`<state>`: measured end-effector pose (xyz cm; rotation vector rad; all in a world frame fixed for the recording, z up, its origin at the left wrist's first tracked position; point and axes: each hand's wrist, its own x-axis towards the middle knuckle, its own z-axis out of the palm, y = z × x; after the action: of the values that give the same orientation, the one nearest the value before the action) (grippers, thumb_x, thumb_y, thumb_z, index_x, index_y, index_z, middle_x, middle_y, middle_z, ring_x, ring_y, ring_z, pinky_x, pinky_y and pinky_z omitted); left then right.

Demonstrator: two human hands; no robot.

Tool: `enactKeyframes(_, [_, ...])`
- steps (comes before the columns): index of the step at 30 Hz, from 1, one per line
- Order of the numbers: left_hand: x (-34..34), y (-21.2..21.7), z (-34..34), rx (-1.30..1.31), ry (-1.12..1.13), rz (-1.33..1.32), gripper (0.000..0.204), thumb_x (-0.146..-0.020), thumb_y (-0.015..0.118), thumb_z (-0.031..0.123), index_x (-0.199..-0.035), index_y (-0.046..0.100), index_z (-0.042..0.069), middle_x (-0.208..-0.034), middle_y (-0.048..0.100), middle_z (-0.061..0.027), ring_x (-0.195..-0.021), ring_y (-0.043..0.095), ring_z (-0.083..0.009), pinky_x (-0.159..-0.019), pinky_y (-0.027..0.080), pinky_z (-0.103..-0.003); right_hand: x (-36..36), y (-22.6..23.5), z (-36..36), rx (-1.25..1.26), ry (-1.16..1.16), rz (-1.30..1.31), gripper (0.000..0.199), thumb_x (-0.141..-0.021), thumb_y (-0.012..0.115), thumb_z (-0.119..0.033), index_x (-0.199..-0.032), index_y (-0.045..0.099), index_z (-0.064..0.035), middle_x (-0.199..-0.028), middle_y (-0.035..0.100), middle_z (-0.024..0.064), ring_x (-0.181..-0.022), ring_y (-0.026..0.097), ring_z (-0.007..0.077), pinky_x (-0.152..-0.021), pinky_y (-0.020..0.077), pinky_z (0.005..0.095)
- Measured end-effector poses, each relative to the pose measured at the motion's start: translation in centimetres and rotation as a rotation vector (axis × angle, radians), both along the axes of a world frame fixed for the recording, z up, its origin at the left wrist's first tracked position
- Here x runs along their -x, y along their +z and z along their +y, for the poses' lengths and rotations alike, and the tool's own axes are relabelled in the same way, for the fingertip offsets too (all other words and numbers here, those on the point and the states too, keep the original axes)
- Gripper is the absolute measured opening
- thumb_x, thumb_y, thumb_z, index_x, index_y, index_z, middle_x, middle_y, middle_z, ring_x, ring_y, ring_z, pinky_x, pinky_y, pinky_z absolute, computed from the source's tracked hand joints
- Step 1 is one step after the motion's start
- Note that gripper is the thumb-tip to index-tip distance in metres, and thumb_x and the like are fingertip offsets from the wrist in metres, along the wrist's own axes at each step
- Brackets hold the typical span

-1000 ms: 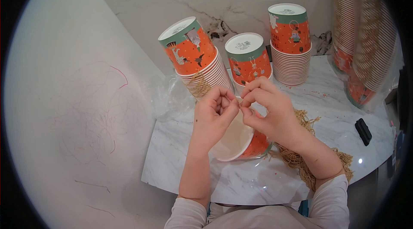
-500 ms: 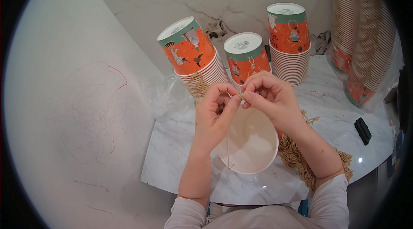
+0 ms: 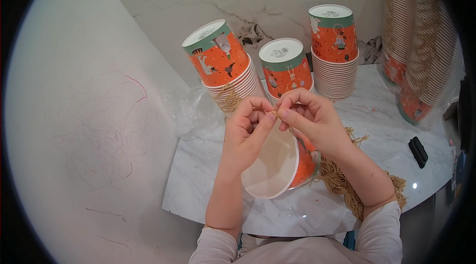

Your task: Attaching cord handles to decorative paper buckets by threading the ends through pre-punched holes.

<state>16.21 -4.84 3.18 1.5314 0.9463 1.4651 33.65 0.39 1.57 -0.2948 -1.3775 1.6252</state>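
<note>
My left hand (image 3: pixel 248 130) and my right hand (image 3: pixel 315 120) meet fingertip to fingertip above the table. Both pinch a thin tan cord (image 3: pixel 276 114), of which only a short bit shows between the fingers. Right below them lies a paper bucket (image 3: pixel 305 169) with an orange printed wall and green base band, tipped over, its white inside turned toward me and to the left. My hands hide its upper part. Under my right forearm is a tangled heap of tan cords (image 3: pixel 339 182).
Behind my hands stand upside-down buckets: a leaning left stack (image 3: pixel 215 58) with cords draped on it, a middle one (image 3: pixel 285 73), and a right stack (image 3: pixel 334 41). Bagged bucket stacks (image 3: pixel 426 60) rise at far right. A black object (image 3: pixel 418 152) lies on the marble table (image 3: pixel 208 184). Clear plastic (image 3: pixel 196 113) is at left.
The bucket has tipped over, its base swinging to the right so its orange side shows. The cord that ran down to its rim is no longer visible. My hands stay nearly in place, pinching.
</note>
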Motion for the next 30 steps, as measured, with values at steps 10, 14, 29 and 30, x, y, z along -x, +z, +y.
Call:
enactKeyframes(10, [-0.5, -0.3, -0.1, -0.1, 0.183, 0.157, 0.008, -0.1, 0.063, 0.006, -0.105, 0.058, 0.004, -0.072, 0.054, 0.0084, -0.063, 0.04, 0.003, -0.056, 0.03, -0.017, 0.7, -0.6, -0.2, -0.038, -0.066, 0.079, 0.017, -0.099, 0.066, -0.007, -0.109, 0.055, -0.0003, -0.104, 0.056, 0.0018, -0.089, 0.062, 0.0091, -0.08, 0.0546, 0.0252])
enactKeyframes(14, [-0.9, -0.1, -0.6, -0.129, 0.295, 0.28, 0.007, -0.098, 0.064, 0.005, -0.102, 0.059, 0.004, -0.067, 0.051, 0.0067, -0.06, 0.04, 0.0013, -0.053, 0.031, -0.019, 0.6, -0.7, -0.1, -0.064, -0.054, 0.031, 0.015, -0.1, 0.063, -0.006, -0.11, 0.056, 0.0015, -0.112, 0.052, 0.0038, -0.092, 0.062, 0.0104, -0.082, 0.0555, 0.026])
enactKeyframes(29, [-0.8, 0.2, -0.8, -0.077, 0.339, 0.283, 0.006, -0.096, 0.065, 0.004, -0.099, 0.06, 0.003, -0.066, 0.053, 0.0057, -0.059, 0.042, 0.0008, -0.053, 0.033, -0.019, 0.7, -0.7, -0.2, -0.205, -0.144, -0.048, 0.017, -0.097, 0.065, -0.004, -0.111, 0.064, 0.0059, -0.125, 0.047, 0.009, -0.1, 0.061, 0.0115, -0.09, 0.0534, 0.028])
enactKeyframes(30, [-0.5, 0.1, -0.7, -0.076, 0.341, 0.282, 0.006, -0.096, 0.065, 0.004, -0.099, 0.06, 0.003, -0.066, 0.053, 0.0057, -0.059, 0.042, 0.0008, -0.053, 0.033, -0.019, 0.7, -0.6, -0.2, -0.189, -0.143, -0.066, 0.016, -0.097, 0.065, -0.004, -0.11, 0.064, 0.0059, -0.126, 0.047, 0.0093, -0.1, 0.061, 0.0116, -0.09, 0.0533, 0.0284])
